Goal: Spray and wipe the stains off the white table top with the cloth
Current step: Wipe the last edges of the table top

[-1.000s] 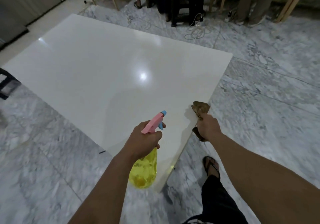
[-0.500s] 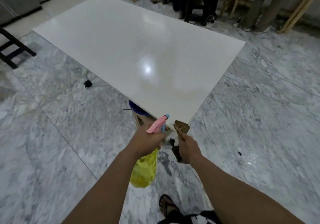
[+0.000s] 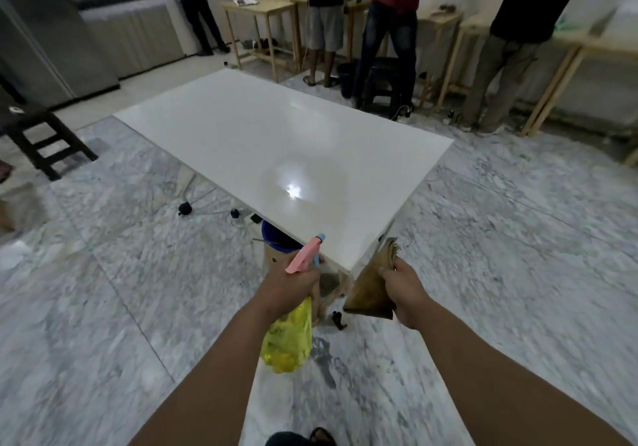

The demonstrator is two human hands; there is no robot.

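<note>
The left hand (image 3: 289,288) grips a yellow spray bottle (image 3: 287,338) by its neck, fingers curled round it below the pink trigger head (image 3: 304,255), whose blue nozzle points toward the white table top (image 3: 286,141). The right hand (image 3: 402,290) pinches a brown cloth (image 3: 372,288) — it hangs just beside the table's near corner, off the surface. The glossy top shows a bright light reflection; stains are not discernible. Marble floor (image 3: 103,307) lies all around.

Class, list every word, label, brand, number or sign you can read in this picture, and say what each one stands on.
None can be read.
Spray bottle in the left hand: no label shows.
Cloth in the right hand: no print.
White table top: plain.
Papers on the far wooden table: too small and blurred.
</note>
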